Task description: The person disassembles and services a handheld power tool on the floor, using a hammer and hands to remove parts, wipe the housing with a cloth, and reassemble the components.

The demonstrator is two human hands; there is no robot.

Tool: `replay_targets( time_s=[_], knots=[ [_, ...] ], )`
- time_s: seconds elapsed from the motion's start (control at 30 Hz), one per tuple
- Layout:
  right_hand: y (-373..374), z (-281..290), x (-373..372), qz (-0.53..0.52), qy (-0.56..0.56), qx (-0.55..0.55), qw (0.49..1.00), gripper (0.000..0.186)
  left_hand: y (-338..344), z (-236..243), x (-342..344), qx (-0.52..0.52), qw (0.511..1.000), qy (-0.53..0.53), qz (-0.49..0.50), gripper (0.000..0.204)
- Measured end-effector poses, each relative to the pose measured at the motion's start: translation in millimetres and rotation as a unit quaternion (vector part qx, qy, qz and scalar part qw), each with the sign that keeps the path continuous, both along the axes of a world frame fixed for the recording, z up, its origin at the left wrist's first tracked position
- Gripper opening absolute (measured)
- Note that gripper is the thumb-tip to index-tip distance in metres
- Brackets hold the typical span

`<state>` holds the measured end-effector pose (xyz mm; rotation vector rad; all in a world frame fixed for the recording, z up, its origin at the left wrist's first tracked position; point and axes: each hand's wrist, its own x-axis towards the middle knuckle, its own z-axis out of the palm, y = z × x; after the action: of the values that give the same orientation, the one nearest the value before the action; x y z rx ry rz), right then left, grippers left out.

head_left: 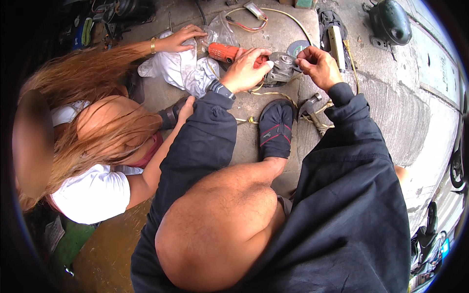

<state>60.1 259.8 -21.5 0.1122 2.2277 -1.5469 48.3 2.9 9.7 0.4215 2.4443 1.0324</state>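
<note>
An angle grinder with an orange body [222,52] lies on the concrete, its grey metal head and guard [281,63] pointing right. My left hand [246,70] is closed around the neck of the grinder, thumb toward the head. Just right of the head, my right hand [320,67] has its thumb and fingertips pinched together; whatever they hold is too small to make out. A dark round disc [298,47] lies behind the grinder head, partly hidden by my right fingers.
A co-worker's hand [183,39] reaches over a white cloth [171,63] at left. A hammer [310,103] and yellowish cord lie by my sandalled foot [276,129]. A power strip [336,46] is right of the grinder; a black compressor [391,22] stands at far right.
</note>
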Motion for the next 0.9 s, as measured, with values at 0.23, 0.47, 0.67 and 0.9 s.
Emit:
replay_targets(
  time_s=[0.23, 0.47, 0.67, 0.9],
  knots=[
    [-11, 11, -8, 0.011, 0.028, 0.09, 0.995, 0.026, 9, 13, 1, -0.064, 0.998, 0.01, -0.006, 0.078],
    [-20, 34, -16, 0.055, 0.018, 0.134, 0.989, 0.027, 6, 10, 2, -0.048, 0.999, 0.009, 0.003, 0.074],
    [-15, 29, -23, 0.103, 0.034, 0.111, 0.988, 0.019, 5, 6, 2, -0.041, 0.999, 0.034, -0.01, 0.07],
    [-7, 20, -33, 0.195, 0.114, 0.076, 0.971, 0.013, 0, -1, 1, -0.036, 0.998, 0.051, -0.029, 0.06]
  ],
)
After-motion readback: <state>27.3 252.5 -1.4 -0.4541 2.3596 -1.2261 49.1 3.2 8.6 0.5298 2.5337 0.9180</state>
